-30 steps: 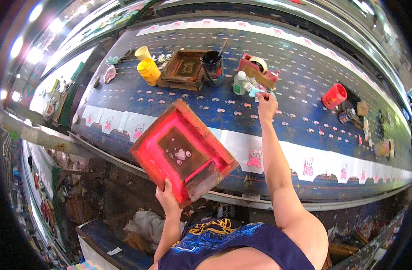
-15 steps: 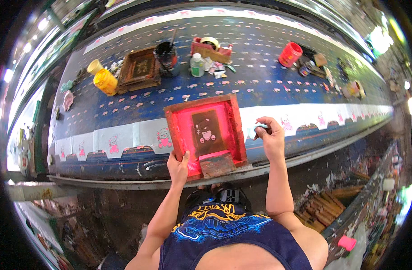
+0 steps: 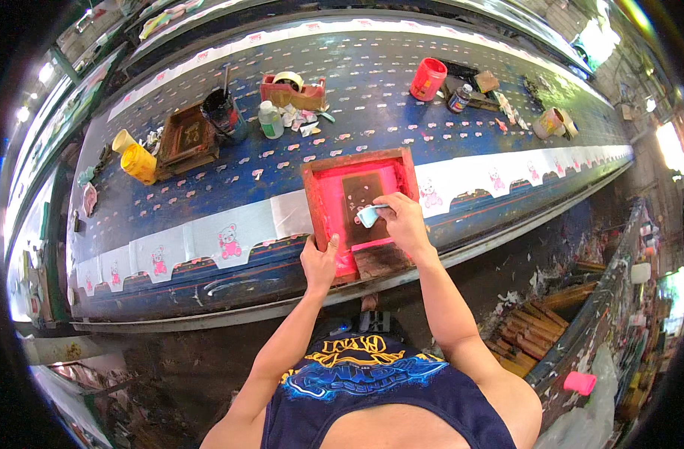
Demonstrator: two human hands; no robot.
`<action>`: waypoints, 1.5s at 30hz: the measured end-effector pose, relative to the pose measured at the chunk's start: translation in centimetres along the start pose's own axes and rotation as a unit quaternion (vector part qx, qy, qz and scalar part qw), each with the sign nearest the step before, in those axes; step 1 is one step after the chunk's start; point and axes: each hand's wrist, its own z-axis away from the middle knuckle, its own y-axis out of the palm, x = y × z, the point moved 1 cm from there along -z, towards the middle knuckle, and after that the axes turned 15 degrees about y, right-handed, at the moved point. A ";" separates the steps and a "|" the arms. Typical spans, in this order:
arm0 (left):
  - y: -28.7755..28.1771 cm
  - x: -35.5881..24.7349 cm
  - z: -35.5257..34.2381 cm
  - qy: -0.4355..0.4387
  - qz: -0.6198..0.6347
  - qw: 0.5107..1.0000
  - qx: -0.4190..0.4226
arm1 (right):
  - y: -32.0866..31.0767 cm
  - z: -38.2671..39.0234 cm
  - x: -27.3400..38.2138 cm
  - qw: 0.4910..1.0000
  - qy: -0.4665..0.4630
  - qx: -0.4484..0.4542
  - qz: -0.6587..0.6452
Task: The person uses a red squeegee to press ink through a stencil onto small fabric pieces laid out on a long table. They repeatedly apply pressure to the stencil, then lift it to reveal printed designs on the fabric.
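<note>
A wooden screen-printing frame [image 3: 309,196] with pink ink on its mesh lies over the white strip at the table's near side. My left hand [image 3: 319,262] is closed on its left edge, thumb on top. Between the fingers of my right hand [image 3: 405,224] is a small pale-blue cloth-like piece [image 3: 368,217], over the dark bear stencil [image 3: 359,191]. That piece and the fingers partly hide the stencil. An ink-stained squeegee block [image 3: 383,260] rests inside the frame along its near side, below my right hand.
Pink bears mark the white printed strip [image 3: 194,245] on both sides of the frame. Farther back stand a yellow tub [image 3: 138,163], a second wooden frame [image 3: 185,142], a dark ink pot [image 3: 224,114], a clear bottle [image 3: 270,120], a tape dispenser [image 3: 293,93] and a red tub [image 3: 428,79].
My right hand has moved left and down, bringing the pale-blue piece over the stencil. My left hand keeps its hold on the frame. The view has shifted to the right.
</note>
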 end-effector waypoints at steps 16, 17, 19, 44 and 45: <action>6.2 0.8 1.3 -0.001 -0.076 0.997 -0.020 | 1.0 -5.4 -9.1 0.973 -0.174 0.062 0.141; 6.1 0.6 1.2 -0.003 -0.080 0.997 -0.014 | 1.1 -5.5 -9.4 0.972 -0.178 0.067 0.139; 6.2 0.4 1.2 -0.009 -0.086 0.996 -0.005 | 1.5 -5.6 -9.4 0.970 -0.188 0.079 0.136; 6.2 0.9 1.3 0.018 -0.114 0.993 -0.010 | 0.8 -5.9 -9.5 0.947 -0.260 0.015 0.188; 6.2 0.9 1.3 0.014 -0.113 0.993 -0.010 | 0.8 -5.3 -9.6 0.940 -0.269 0.044 0.204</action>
